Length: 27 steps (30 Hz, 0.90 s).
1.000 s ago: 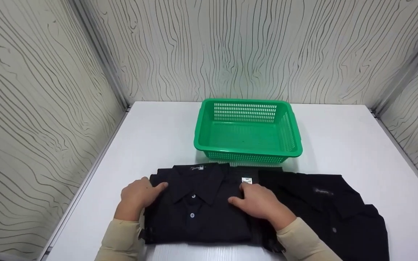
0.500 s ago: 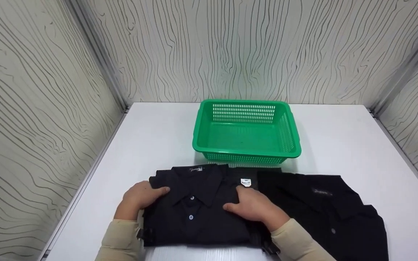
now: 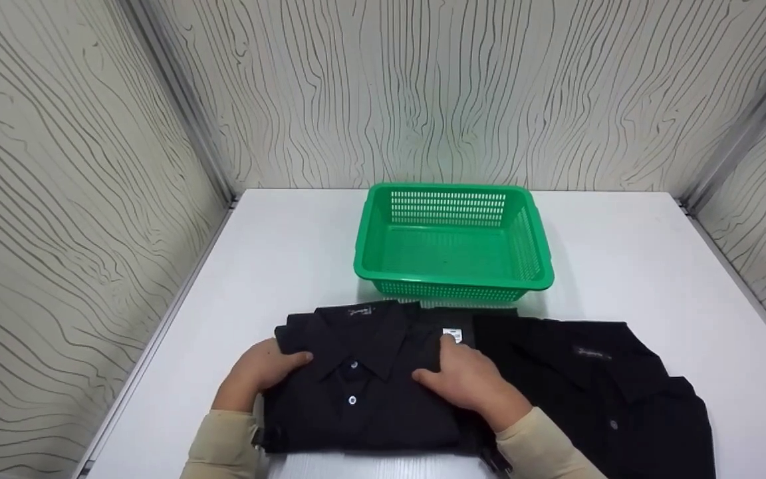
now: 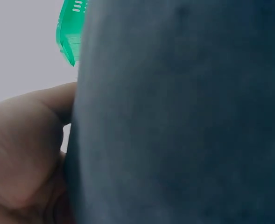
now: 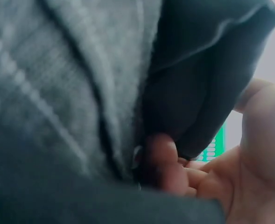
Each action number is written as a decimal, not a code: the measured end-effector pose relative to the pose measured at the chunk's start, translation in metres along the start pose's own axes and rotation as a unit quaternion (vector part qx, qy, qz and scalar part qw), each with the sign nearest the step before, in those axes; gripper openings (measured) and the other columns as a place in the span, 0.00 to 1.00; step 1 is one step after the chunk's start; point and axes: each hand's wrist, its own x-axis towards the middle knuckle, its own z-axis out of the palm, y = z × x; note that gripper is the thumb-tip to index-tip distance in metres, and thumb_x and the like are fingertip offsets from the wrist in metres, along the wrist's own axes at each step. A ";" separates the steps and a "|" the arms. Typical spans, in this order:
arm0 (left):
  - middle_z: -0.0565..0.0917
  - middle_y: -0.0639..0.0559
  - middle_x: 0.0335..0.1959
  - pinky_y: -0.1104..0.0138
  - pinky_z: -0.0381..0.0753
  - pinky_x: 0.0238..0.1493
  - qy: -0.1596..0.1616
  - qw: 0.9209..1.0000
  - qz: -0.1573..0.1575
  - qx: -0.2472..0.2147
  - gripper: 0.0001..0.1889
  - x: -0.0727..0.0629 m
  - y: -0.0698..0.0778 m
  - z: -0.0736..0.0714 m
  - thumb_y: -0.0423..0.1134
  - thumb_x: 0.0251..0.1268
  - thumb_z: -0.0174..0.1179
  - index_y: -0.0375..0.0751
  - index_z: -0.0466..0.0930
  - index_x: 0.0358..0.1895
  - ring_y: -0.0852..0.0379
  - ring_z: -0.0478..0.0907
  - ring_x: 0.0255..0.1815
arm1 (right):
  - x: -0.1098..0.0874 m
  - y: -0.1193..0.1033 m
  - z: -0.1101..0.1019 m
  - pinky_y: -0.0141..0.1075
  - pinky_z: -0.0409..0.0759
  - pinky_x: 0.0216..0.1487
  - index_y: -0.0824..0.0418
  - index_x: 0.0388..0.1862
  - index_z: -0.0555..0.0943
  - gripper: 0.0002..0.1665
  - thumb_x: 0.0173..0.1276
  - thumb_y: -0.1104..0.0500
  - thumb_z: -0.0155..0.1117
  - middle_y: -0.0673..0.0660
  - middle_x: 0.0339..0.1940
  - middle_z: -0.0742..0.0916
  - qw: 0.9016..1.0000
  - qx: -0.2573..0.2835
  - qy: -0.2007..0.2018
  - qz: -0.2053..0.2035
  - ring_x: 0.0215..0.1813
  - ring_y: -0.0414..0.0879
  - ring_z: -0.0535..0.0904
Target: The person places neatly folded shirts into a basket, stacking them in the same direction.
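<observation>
You can't read any word with certainty here. Inside the neck of the folded dark shirt (image 3: 363, 419) in front of you, a pale label (image 3: 360, 311) has lettering too small to make out. On the second dark shirt (image 3: 649, 412), to your right, a script-like mark (image 3: 594, 352) is just as illegible. The white tag (image 3: 453, 332) at your right hand's (image 3: 473, 379) fingertip shows only blurred print.

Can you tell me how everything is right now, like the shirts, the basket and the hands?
Folded shirt: collar facing up, gripped by both hands.
Other shirt: lying beside it, cut off by the picture's edge.
White tag: partly covered by a finger.
Green basket: upright, open on top, inside floor showing.
Left hand: gripping, thumb on top.
Right hand: gripping, fingers curled round cloth.
</observation>
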 end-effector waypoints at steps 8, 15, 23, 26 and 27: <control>0.85 0.38 0.49 0.46 0.77 0.54 0.004 0.999 0.014 -0.037 0.37 -0.003 -0.004 -0.001 0.58 0.61 0.66 0.28 0.79 0.60 0.45 0.81 0.46 | 0.003 0.001 0.003 0.55 0.78 0.56 0.73 0.66 0.71 0.50 0.61 0.36 0.72 0.68 0.55 0.84 0.999 0.039 -0.001 -0.013 0.56 0.60 0.81; 0.83 0.39 0.53 0.46 0.75 0.58 -0.028 0.994 0.030 -0.105 0.39 -0.002 -0.003 0.001 0.56 0.62 0.66 0.29 0.73 0.67 0.46 0.80 0.51 | 0.006 0.005 0.006 0.54 0.77 0.57 0.73 0.63 0.72 0.46 0.60 0.41 0.73 0.67 0.55 0.84 0.994 0.102 0.008 -0.044 0.55 0.57 0.81; 0.78 0.38 0.63 0.44 0.68 0.65 -0.066 0.982 0.053 -0.167 0.41 -0.001 -0.005 0.005 0.54 0.64 0.66 0.32 0.65 0.74 0.44 0.76 0.60 | 0.007 0.011 0.006 0.53 0.78 0.54 0.72 0.59 0.77 0.39 0.62 0.44 0.72 0.64 0.51 0.85 0.988 0.132 -0.035 -0.072 0.50 0.53 0.81; 0.77 0.37 0.64 0.44 0.68 0.65 -0.074 0.980 0.054 -0.178 0.41 -0.002 -0.005 0.003 0.52 0.66 0.65 0.31 0.63 0.75 0.44 0.75 0.61 | 0.007 0.011 0.006 0.53 0.76 0.58 0.68 0.64 0.74 0.38 0.63 0.45 0.71 0.62 0.56 0.84 0.982 0.158 -0.033 -0.097 0.55 0.52 0.80; 0.76 0.37 0.65 0.43 0.68 0.65 -0.076 0.979 0.054 -0.181 0.41 -0.003 -0.005 0.003 0.52 0.66 0.64 0.31 0.62 0.75 0.44 0.75 0.61 | 0.007 0.011 0.007 0.53 0.76 0.58 0.66 0.65 0.74 0.38 0.64 0.46 0.70 0.61 0.56 0.84 0.980 0.168 -0.032 -0.101 0.55 0.51 0.79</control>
